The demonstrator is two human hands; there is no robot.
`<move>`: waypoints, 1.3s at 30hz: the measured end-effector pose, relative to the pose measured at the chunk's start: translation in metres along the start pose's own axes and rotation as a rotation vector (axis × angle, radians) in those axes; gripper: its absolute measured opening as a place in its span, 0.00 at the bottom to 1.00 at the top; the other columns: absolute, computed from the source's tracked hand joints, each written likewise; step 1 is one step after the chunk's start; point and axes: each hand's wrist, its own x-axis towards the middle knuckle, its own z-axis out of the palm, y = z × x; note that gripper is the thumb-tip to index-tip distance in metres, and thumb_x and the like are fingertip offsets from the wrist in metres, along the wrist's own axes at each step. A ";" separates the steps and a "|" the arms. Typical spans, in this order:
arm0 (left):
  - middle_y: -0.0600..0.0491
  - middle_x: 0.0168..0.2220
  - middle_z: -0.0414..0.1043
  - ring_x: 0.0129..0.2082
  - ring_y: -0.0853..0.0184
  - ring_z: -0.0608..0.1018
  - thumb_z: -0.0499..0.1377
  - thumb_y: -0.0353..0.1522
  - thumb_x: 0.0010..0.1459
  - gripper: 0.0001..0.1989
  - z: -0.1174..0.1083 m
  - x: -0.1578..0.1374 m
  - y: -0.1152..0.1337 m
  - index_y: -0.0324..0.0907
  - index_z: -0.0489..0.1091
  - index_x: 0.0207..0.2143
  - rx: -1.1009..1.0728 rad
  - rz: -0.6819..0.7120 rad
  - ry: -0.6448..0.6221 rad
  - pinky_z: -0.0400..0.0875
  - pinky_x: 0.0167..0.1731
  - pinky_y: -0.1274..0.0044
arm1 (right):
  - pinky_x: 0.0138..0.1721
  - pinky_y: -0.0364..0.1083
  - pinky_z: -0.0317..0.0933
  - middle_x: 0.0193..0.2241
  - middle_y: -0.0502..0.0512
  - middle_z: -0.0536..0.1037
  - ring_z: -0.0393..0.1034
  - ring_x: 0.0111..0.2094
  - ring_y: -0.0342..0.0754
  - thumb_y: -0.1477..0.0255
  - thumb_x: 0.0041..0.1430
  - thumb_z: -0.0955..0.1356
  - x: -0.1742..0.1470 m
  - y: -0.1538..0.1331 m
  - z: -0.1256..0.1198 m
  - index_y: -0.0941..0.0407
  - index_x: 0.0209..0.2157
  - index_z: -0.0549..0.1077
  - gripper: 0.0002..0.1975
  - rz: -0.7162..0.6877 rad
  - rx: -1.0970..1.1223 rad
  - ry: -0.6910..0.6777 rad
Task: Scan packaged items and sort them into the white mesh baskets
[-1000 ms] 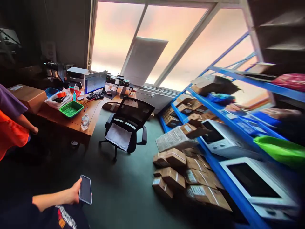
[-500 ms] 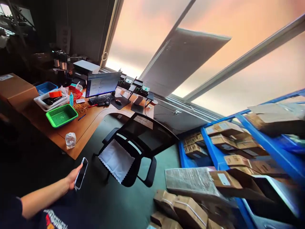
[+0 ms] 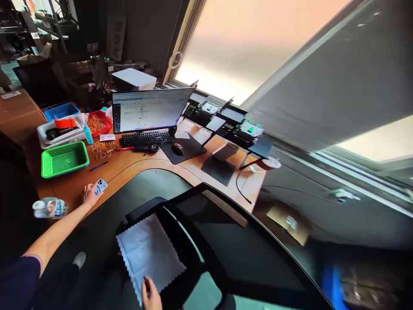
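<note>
My left hand (image 3: 90, 196) is at the desk's curved edge, closed on a smartphone (image 3: 101, 186) whose back and camera lenses face up. Beside my left wrist a clear plastic bottle (image 3: 51, 207) with a blue label stands near the desk corner. My right hand (image 3: 151, 296) hovers at the bottom, over or against a pale scalloped cushion (image 3: 150, 249) on a black office chair (image 3: 245, 249). Its visible fingers are slightly apart and hold nothing I can see; whether they touch the cushion is unclear.
On the wooden desk (image 3: 129, 168) are a green basket (image 3: 64, 160), a pile of rubber bands (image 3: 103, 150), a monitor (image 3: 151, 110), a keyboard (image 3: 146, 137) and a mouse (image 3: 177, 149). Black stands with circuit boards (image 3: 248, 129) line the window side. The chair back juts across the lower right.
My view has moved closer to the desk and chair. My left hand has brought the phone from beside the desk to its edge, turning its back upward. My right hand has come into view.
</note>
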 end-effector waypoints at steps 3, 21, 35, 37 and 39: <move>0.41 0.61 0.65 0.60 0.47 0.66 0.62 0.39 0.62 0.31 0.009 0.023 0.001 0.47 0.67 0.67 0.149 0.026 0.064 0.61 0.61 0.60 | 0.45 0.55 0.77 0.42 0.60 0.85 0.82 0.44 0.61 0.47 0.56 0.66 0.108 0.006 -0.039 0.53 0.39 0.82 0.26 -0.064 -0.046 -0.034; 0.47 0.76 0.44 0.75 0.55 0.50 0.59 0.48 0.63 0.42 0.169 0.133 0.189 0.47 0.51 0.74 0.365 0.684 -0.155 0.39 0.73 0.55 | 0.57 0.69 0.61 0.57 0.75 0.65 0.62 0.59 0.70 0.57 0.56 0.68 0.597 -0.159 -0.081 0.61 0.61 0.68 0.35 -0.512 -0.360 0.436; 0.49 0.76 0.42 0.75 0.55 0.52 0.63 0.41 0.58 0.44 0.166 0.124 0.192 0.48 0.52 0.74 0.329 0.642 -0.209 0.42 0.73 0.53 | 0.55 0.67 0.65 0.57 0.75 0.68 0.67 0.57 0.68 0.57 0.62 0.66 0.665 -0.105 -0.086 0.62 0.60 0.70 0.31 -0.678 -0.545 0.495; 0.49 0.76 0.42 0.75 0.54 0.52 0.63 0.39 0.56 0.45 0.164 0.123 0.195 0.47 0.52 0.73 0.354 0.619 -0.235 0.42 0.72 0.52 | 0.53 0.68 0.66 0.53 0.74 0.71 0.68 0.54 0.69 0.55 0.60 0.68 0.664 -0.105 -0.088 0.62 0.59 0.71 0.32 -0.685 -0.585 0.514; 0.49 0.76 0.42 0.75 0.54 0.52 0.63 0.39 0.56 0.45 0.163 0.122 0.197 0.46 0.53 0.73 0.366 0.607 -0.252 0.42 0.72 0.51 | 0.52 0.69 0.65 0.54 0.74 0.69 0.67 0.55 0.70 0.52 0.57 0.70 0.667 -0.107 -0.089 0.61 0.61 0.69 0.37 -0.698 -0.604 0.534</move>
